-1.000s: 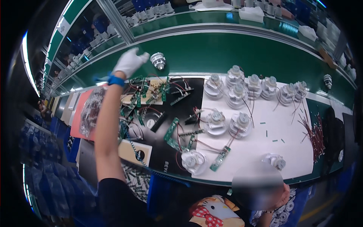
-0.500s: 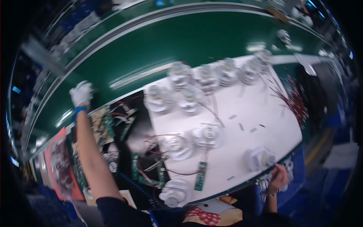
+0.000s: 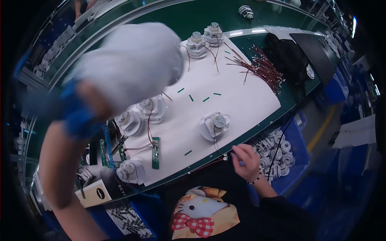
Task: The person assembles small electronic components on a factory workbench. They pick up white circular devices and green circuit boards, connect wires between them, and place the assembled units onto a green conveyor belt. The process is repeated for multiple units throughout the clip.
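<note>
My left hand point(image 3: 132, 60), in a white glove with a blue band at the wrist, is raised high on the left and hides much of the work sheet behind it. Motion blur smears its fingers. My right hand point(image 3: 246, 162) is bare and at the front edge of the table, with curled fingers around something small and dark blue that I cannot make out. Close by on the white sheet point(image 3: 237, 92) stands a white plastic motor unit point(image 3: 217, 125). Further left, a green circuit board point(image 3: 155, 152) lies with wires running from it to other white units point(image 3: 152, 108).
Two more motor units point(image 3: 197, 45) stand toward the back. Red-brown wires point(image 3: 263, 68) are heaped at the right, beside a black bag point(image 3: 287, 56). A blue bin point(image 3: 302, 160) of white parts is below the table edge. Small green strips point(image 3: 191, 98) dot the sheet.
My left hand has come up from the far left toward the camera and rightward. The view has shifted, and my right hand is still near the front edge.
</note>
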The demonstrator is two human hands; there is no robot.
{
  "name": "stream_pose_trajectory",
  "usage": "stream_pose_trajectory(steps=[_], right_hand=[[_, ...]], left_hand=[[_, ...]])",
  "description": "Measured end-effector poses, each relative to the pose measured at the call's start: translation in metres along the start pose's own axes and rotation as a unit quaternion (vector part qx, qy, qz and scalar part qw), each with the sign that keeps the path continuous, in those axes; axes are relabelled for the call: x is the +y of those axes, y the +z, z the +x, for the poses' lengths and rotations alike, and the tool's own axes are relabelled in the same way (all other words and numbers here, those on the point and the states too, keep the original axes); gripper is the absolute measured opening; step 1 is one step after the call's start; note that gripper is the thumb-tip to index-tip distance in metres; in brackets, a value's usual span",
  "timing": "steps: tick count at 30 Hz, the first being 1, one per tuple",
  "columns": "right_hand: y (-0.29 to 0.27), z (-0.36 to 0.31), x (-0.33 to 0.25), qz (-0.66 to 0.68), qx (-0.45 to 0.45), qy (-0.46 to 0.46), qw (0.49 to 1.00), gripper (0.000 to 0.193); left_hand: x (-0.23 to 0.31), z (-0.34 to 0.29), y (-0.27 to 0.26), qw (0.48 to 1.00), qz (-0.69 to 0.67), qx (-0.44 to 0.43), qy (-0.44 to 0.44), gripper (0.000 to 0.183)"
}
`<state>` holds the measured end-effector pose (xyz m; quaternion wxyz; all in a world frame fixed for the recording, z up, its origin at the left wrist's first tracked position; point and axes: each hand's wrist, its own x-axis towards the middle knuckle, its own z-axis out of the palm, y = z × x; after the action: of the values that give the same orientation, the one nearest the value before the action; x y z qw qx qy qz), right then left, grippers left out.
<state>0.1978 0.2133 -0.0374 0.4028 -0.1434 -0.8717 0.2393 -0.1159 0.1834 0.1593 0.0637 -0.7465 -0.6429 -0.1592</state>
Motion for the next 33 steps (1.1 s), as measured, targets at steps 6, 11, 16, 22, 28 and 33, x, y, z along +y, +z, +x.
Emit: stream_pose_trajectory(steps=[6,11,16,22,28,33], right_hand=[[-0.019,0.012,0.014,-0.055,-0.222,-0.106,0.968,0.042],[-0.013,0.022,0.017,-0.031,-0.227,-0.21,0.95,0.033],[-0.012,0.028,0.022,-0.028,-0.241,-0.24,0.94,0.029],[-0.019,0.028,0.004,0.072,-0.157,-0.174,0.97,0.032],[0.011,0.017,-0.026,0.004,-0.139,-0.15,0.979,0.029],[0.02,0.021,-0.035,-0.049,-0.198,-0.124,0.971,0.02]], left_hand=[[0.003,0.09,0.145,0.975,0.2,-0.089,0.028,0.028],[-0.009,0.109,0.161,0.964,0.135,-0.225,-0.046,0.031],[-0.017,0.12,0.153,0.956,0.025,-0.284,-0.066,0.029],[-0.02,0.119,0.149,0.949,-0.027,-0.301,-0.088,0.026],[-0.004,0.119,0.147,0.98,-0.038,-0.164,-0.101,0.024],[0.012,0.102,0.138,0.994,-0.054,-0.023,-0.092,0.024]])
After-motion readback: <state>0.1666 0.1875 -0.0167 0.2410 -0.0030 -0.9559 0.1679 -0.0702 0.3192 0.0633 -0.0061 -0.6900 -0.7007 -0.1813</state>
